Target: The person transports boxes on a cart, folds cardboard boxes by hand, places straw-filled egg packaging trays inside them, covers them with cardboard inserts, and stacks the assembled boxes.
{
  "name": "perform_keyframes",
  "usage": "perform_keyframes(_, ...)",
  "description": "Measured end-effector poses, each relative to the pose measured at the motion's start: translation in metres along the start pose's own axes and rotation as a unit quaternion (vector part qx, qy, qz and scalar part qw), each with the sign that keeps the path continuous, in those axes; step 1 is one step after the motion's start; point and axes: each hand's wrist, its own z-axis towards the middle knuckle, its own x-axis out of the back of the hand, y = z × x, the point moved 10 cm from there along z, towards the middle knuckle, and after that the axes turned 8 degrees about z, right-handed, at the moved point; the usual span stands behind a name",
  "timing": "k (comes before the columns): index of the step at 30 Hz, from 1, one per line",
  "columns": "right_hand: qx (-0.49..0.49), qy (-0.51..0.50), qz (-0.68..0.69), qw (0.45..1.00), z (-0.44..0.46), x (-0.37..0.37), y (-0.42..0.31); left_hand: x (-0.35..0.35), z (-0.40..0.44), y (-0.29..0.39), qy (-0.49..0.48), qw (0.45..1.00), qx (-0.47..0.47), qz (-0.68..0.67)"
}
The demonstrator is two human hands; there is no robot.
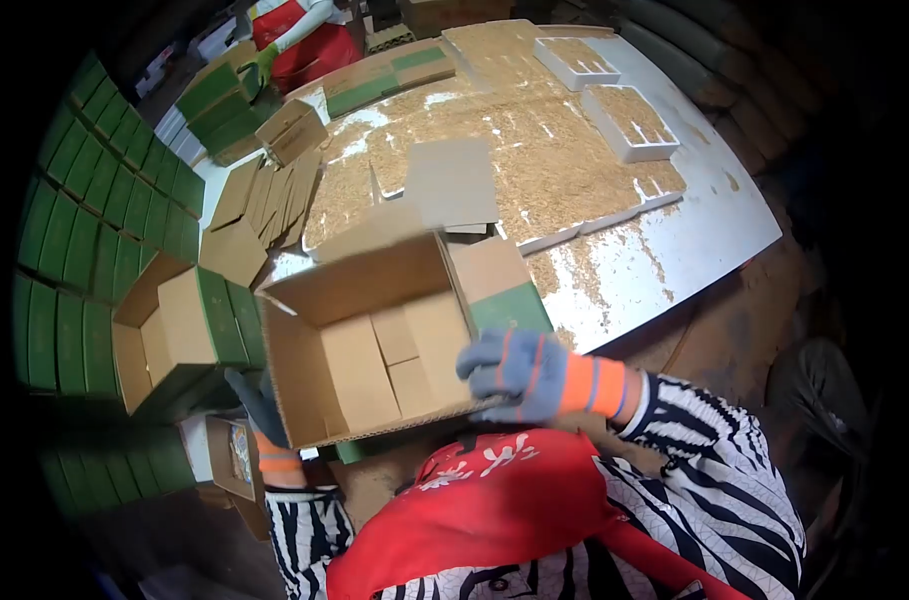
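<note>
An open, empty cardboard box is held in front of the red apron, its inside facing up and its flaps spread. My right hand, in a grey and orange glove, grips the box's right near edge with bent fingers. On the other side my left hand, gloved alike, is against the box's left side; its fingers are partly hidden behind the cardboard. A second open box with a green outside lies to the left. Beyond the held box, a flat cardboard piece rests on the table.
Stacked green boxes stand at the left. The table carries brown shredded material and white trays. Folded cardboard lies at its left edge. A co-worker's gloved hand touches green boxes at the top left.
</note>
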Motion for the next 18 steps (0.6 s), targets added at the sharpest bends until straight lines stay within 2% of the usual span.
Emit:
perform_keyframes(1,0.01,-0.009,0.032,0.999,-0.006,-0.019,0.002,-0.019,0.001,0.0,-0.043,0.986,0.089,-0.135)
perform_keyframes(2,0.017,-0.022,0.069,0.997,-0.013,-0.032,0.003,-0.059,-0.009,0.04,0.01,0.981,0.128,-0.144)
perform_keyframes(3,0.02,-0.044,0.157,0.986,-0.013,-0.021,-0.001,-0.061,-0.008,0.077,0.03,0.964,-0.086,0.25)
perform_keyframes(5,-0.113,0.128,0.346,0.922,-0.03,0.021,0.052,-0.04,-0.004,0.039,-0.004,0.93,-0.041,0.366)
perform_keyframes(6,-0.17,0.212,0.428,0.862,-0.039,0.043,0.085,-0.044,0.001,0.031,0.014,0.963,0.037,0.267)
perform_keyframes(7,-0.159,0.288,0.365,0.871,-0.045,0.07,0.125,-0.048,0.003,0.025,0.049,0.98,0.108,0.162)
perform_keyframes(8,-0.149,0.364,0.301,0.869,-0.054,0.09,0.177,-0.042,0.006,0.024,0.056,0.97,0.097,0.214)
perform_keyframes(9,-0.16,0.382,0.139,0.9,-0.053,0.097,0.223,-0.027,0.0,0.018,0.062,0.958,0.088,0.265)
perform_keyframes(10,-0.165,0.386,-0.025,0.907,-0.042,0.101,0.261,-0.026,-0.001,0.015,0.075,0.956,0.101,0.264)
perform_keyframes(12,-0.223,0.363,-0.167,0.889,-0.005,0.101,0.324,-0.034,-0.004,0.019,0.104,0.961,0.15,0.209)
perform_keyframes(13,-0.261,0.356,-0.201,0.874,0.003,0.106,0.357,-0.044,-0.003,0.022,0.12,0.963,0.183,0.156)
perform_keyframes(15,-0.335,0.334,-0.266,0.84,0.016,0.117,0.418,-0.056,-0.002,0.038,0.153,0.951,0.152,0.222)
perform_keyframes(16,-0.37,0.351,-0.265,0.818,0.002,0.127,0.447,-0.059,-0.003,0.046,0.171,0.942,0.139,0.253)
perform_keyframes(17,-0.395,0.384,-0.267,0.791,-0.021,0.139,0.473,-0.059,-0.007,0.045,0.193,0.94,0.168,0.228)
perform_keyframes(18,-0.409,0.393,-0.309,0.763,-0.044,0.158,0.473,-0.059,-0.006,0.045,0.188,0.938,0.171,0.237)
